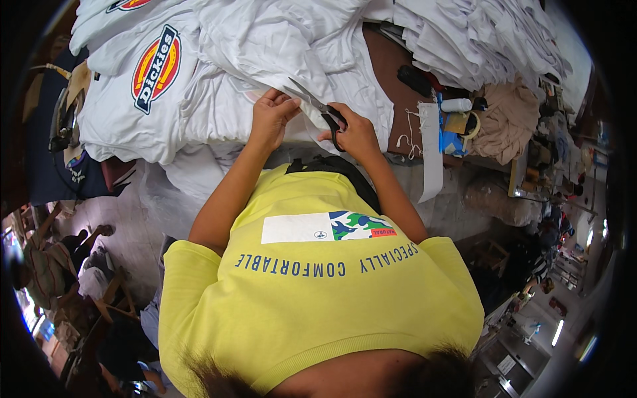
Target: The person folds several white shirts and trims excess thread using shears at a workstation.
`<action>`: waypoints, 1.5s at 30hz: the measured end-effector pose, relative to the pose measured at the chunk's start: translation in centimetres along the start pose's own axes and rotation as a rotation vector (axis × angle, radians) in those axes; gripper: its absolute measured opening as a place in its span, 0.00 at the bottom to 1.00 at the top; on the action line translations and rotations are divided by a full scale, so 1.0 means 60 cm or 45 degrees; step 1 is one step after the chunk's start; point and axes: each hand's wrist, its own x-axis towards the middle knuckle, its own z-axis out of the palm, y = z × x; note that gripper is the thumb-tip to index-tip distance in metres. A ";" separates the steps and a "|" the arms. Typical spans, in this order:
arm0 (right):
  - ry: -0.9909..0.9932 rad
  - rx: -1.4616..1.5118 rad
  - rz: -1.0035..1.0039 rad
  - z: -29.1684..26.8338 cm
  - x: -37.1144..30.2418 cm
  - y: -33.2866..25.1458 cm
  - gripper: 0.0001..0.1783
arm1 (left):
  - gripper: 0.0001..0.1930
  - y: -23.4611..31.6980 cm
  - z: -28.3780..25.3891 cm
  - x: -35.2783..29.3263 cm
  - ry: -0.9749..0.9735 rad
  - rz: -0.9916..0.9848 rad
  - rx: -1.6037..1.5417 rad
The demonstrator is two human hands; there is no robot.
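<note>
My right hand grips a pair of black-handled scissors, the fingers in the handle loops. The blades are parted and point up and left, over white cloth. Thumb and fingertips of my left hand pinch together at the edge of a white shirt, just left of the blades. Whatever thread or hem lies between those fingertips is too small to make out. More white shirts lie spread and bunched across the table; one carries a red, yellow and dark blue emblem.
A tall pile of white garments stands at the back right. Beside it on the brown tabletop are a black object, a white roll, a tape roll, a white strip and beige cloth. Another person is at far left.
</note>
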 end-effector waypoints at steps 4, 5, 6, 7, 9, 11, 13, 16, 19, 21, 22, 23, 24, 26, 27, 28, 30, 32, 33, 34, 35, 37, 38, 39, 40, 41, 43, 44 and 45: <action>-0.040 0.036 0.070 0.003 -0.009 0.022 0.34 | 0.14 0.005 -0.002 0.002 -0.002 -0.012 -0.046; -0.019 0.033 0.037 0.005 -0.011 0.027 0.34 | 0.15 0.007 -0.011 0.008 -0.001 -0.024 -0.063; 0.004 0.032 0.004 0.007 -0.013 0.030 0.34 | 0.15 0.013 -0.010 0.009 -0.001 -0.037 -0.079; 0.027 0.031 -0.029 0.009 -0.014 0.032 0.34 | 0.16 0.015 -0.007 0.009 0.017 -0.008 -0.048; 0.064 0.068 -0.014 0.009 -0.016 0.028 0.35 | 0.18 0.019 0.003 0.009 0.054 0.049 0.013; 0.071 0.062 0.010 0.007 -0.017 0.022 0.37 | 0.21 0.013 -0.006 0.011 0.016 0.032 0.062; 0.050 0.010 0.045 0.005 -0.019 0.018 0.38 | 0.24 0.012 -0.007 0.010 -0.024 0.042 0.097; 0.042 -0.004 0.047 0.004 -0.020 0.016 0.40 | 0.28 0.011 -0.005 0.008 -0.079 0.102 0.133; 0.088 -0.006 -0.029 0.003 -0.011 0.010 0.39 | 0.30 0.014 -0.001 0.007 -0.117 0.154 0.157; 0.054 -0.007 -0.005 -0.002 -0.005 -0.005 0.40 | 0.31 0.017 0.001 0.005 -0.140 0.177 0.157; 0.037 -0.007 0.007 -0.004 -0.003 -0.012 0.40 | 0.32 0.018 0.003 0.004 -0.146 0.186 0.167; 0.034 -0.010 0.004 -0.004 -0.001 -0.013 0.40 | 0.32 0.019 0.004 0.003 -0.153 0.196 0.177; 0.032 -0.013 0.001 -0.004 0.000 -0.015 0.40 | 0.33 0.020 0.004 0.003 -0.159 0.206 0.186; 0.031 -0.021 -0.005 -0.004 0.000 -0.014 0.40 | 0.34 0.020 0.004 0.004 -0.164 0.222 0.176; 0.032 -0.028 -0.008 -0.003 -0.002 -0.010 0.39 | 0.34 0.020 0.004 0.005 -0.166 0.230 0.170; 0.033 -0.034 -0.011 -0.002 -0.003 -0.006 0.39 | 0.35 0.021 0.004 0.004 -0.170 0.225 0.171; 0.032 -0.010 -0.010 -0.002 -0.006 -0.002 0.38 | 0.35 0.022 0.005 0.003 -0.179 0.214 0.175; 0.054 0.016 -0.025 0.001 -0.009 0.005 0.36 | 0.34 0.024 0.008 0.001 -0.181 0.215 0.166; 0.077 0.031 -0.041 0.004 -0.011 0.010 0.36 | 0.34 0.026 0.009 0.001 -0.183 0.216 0.162; 0.100 0.046 -0.056 0.006 -0.012 0.015 0.35 | 0.34 0.027 0.010 0.002 -0.173 0.206 0.161; 0.093 0.047 -0.032 0.007 -0.015 0.018 0.35 | 0.34 0.029 0.010 0.003 -0.163 0.195 0.161; 0.080 0.048 0.017 0.007 -0.019 0.020 0.34 | 0.33 0.031 0.008 0.006 -0.148 0.200 0.168; 0.063 0.049 0.044 0.007 -0.020 0.021 0.35 | 0.33 0.030 0.006 0.009 -0.142 0.216 0.177; 0.045 0.050 0.071 0.007 -0.020 0.022 0.35 | 0.33 0.030 0.004 0.010 -0.136 0.232 0.185; 0.027 0.051 0.097 0.007 -0.021 0.021 0.36 | 0.33 0.030 0.002 0.010 -0.148 0.232 0.194; 0.073 0.020 0.027 0.007 -0.021 0.019 0.36 | 0.33 0.030 0.000 0.011 -0.161 0.231 0.203; 0.165 -0.041 -0.113 0.003 -0.018 0.006 0.38 | 0.33 0.031 -0.003 0.012 -0.185 0.240 0.211; 0.159 -0.040 -0.119 0.004 -0.015 0.005 0.38 | 0.33 0.031 -0.005 0.013 -0.198 0.250 0.210; 0.155 -0.041 -0.123 0.005 -0.012 0.005 0.38 | 0.33 0.031 -0.004 0.013 -0.212 0.259 0.208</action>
